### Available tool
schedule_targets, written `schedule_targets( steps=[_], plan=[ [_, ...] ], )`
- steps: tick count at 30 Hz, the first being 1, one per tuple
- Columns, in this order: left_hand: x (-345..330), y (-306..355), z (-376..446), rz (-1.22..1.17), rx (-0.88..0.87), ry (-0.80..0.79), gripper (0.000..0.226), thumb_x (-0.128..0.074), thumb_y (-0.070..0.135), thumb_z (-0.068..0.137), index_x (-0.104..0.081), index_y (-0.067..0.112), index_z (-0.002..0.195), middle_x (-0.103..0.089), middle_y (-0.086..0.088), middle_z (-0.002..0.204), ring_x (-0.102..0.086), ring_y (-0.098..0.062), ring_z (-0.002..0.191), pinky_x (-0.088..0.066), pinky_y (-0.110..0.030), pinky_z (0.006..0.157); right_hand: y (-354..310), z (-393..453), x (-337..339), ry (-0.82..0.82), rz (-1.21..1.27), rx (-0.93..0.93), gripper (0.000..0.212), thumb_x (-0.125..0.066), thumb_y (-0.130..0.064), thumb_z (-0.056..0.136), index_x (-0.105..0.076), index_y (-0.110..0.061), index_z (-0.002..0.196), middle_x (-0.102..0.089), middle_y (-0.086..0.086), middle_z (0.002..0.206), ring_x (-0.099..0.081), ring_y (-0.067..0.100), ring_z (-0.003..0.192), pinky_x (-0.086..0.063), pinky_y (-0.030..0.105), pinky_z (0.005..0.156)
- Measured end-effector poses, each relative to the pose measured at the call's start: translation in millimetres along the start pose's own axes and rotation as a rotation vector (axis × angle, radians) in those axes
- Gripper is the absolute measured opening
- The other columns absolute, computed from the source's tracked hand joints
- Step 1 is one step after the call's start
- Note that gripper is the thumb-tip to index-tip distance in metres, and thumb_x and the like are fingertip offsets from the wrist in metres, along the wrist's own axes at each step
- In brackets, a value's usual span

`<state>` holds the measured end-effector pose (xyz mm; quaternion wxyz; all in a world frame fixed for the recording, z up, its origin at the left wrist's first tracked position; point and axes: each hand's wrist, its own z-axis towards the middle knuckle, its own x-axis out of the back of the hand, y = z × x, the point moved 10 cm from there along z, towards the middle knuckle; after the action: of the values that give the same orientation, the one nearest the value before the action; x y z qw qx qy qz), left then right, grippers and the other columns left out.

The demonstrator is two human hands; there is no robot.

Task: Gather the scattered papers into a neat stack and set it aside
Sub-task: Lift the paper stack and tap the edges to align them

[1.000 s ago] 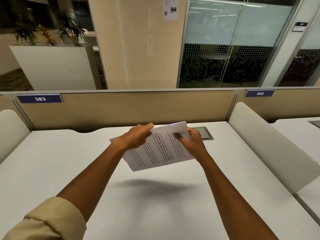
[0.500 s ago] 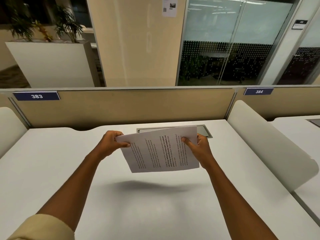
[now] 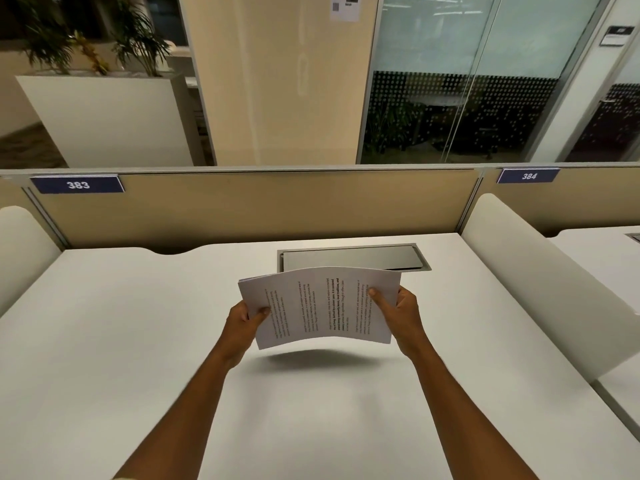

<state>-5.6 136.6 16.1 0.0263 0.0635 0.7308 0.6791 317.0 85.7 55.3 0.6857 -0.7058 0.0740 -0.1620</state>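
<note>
Here, two hands hold one stack of papers in the air above the white desk, just in front of one grey hatch. The left hand pinches the left edge, the right hand the right. How many sheets it holds cannot be counted.

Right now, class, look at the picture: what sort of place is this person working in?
Most likely an open-plan office: a white desk with partition screens, numbered desk labels 383 and 384, and a glass-walled room behind.
</note>
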Motion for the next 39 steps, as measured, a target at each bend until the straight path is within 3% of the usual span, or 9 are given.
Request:
schedule_targets(
  steps=[5, 11, 17, 20, 25, 29, 34, 39],
  plan=[
    [-1, -17, -8, 0.013, 0.016, 0.036, 0.026, -0.053, 0.007, 0.098, -0.058, 0.008, 0.123, -0.069, -0.010, 0.115, -0.067, -0.023, 0.103, -0.055, -0.028, 0.080, 18, -8, -2, -0.024, 0.009, -0.037, 0.022, -0.064, -0.030, 0.091, -0.064, -0.016, 0.107, -0.073, 0.006, 0.097, -0.071, 0.028, 0.085, -0.059, 0.035, 0.070],
    [0, -40, -18, 0.062, 0.040, 0.013, 0.029, -0.054, 0.009, 0.098, -0.057, 0.011, 0.127, -0.068, -0.009, 0.118, -0.065, -0.029, 0.110, -0.056, -0.045, 0.091, 50, -17, -4, -0.042, 0.054, -0.101, 0.026, -0.065, -0.029, 0.090, -0.064, -0.017, 0.113, -0.072, 0.006, 0.105, -0.067, 0.028, 0.097, -0.058, 0.036, 0.079],
    [-1, -31, -15, 0.093, 0.026, 0.021, 0.028, -0.053, 0.013, 0.098, -0.056, 0.013, 0.127, -0.067, -0.009, 0.117, -0.065, -0.028, 0.107, -0.057, -0.046, 0.089, 44, -13, -5, -0.037, 0.043, -0.084, 0.024, -0.063, -0.028, 0.092, -0.063, -0.019, 0.114, -0.072, 0.004, 0.103, -0.069, 0.026, 0.093, -0.057, 0.030, 0.071],
    [0, -28, -14, 0.105, 0.023, 0.028, 0.028, -0.052, 0.012, 0.099, -0.055, 0.013, 0.127, -0.067, -0.009, 0.116, -0.065, -0.027, 0.105, -0.057, -0.043, 0.086, 42, -12, -5, -0.037, 0.047, -0.069, 0.026, -0.062, -0.026, 0.092, -0.062, -0.017, 0.117, -0.072, 0.003, 0.104, -0.069, 0.024, 0.092, -0.057, 0.027, 0.070],
    [1, -37, -21, 0.124, 0.048, 0.020, 0.026, -0.050, 0.010, 0.100, -0.054, 0.023, 0.121, -0.065, 0.001, 0.112, -0.062, -0.019, 0.104, -0.053, -0.025, 0.077, 57, -18, -10, -0.053, 0.044, -0.090, 0.030, -0.062, -0.026, 0.093, -0.061, -0.017, 0.122, -0.071, 0.004, 0.109, -0.068, 0.024, 0.098, -0.057, 0.030, 0.076],
    [3, -36, -19, 0.183, 0.060, 0.012, 0.027, -0.050, 0.012, 0.100, -0.055, 0.019, 0.125, -0.066, -0.003, 0.115, -0.064, -0.023, 0.105, -0.056, -0.031, 0.081, 56, -17, -10, -0.060, 0.027, -0.096, 0.028, -0.060, -0.025, 0.094, -0.060, -0.018, 0.120, -0.070, 0.004, 0.107, -0.068, 0.024, 0.097, -0.058, 0.033, 0.076],
    [5, -3, -11, 0.303, -0.001, -0.025, 0.044, -0.051, 0.036, 0.088, -0.055, 0.014, 0.125, -0.068, -0.008, 0.110, -0.069, -0.030, 0.099, -0.061, -0.042, 0.078, 44, -13, -9, -0.056, 0.027, -0.088, 0.025, -0.061, -0.024, 0.093, -0.060, -0.015, 0.116, -0.072, 0.008, 0.103, -0.072, 0.027, 0.091, -0.061, 0.038, 0.074],
    [5, 51, 10, 0.441, -0.080, -0.114, 0.041, -0.048, 0.039, 0.084, -0.057, 0.018, 0.117, -0.068, -0.008, 0.109, -0.069, -0.028, 0.093, -0.058, -0.043, 0.078, 35, -8, -5, -0.045, 0.099, -0.122, 0.031, -0.069, -0.019, 0.088, -0.061, -0.012, 0.117, -0.072, 0.008, 0.107, -0.072, 0.025, 0.091, -0.062, 0.040, 0.075]
  ],
)
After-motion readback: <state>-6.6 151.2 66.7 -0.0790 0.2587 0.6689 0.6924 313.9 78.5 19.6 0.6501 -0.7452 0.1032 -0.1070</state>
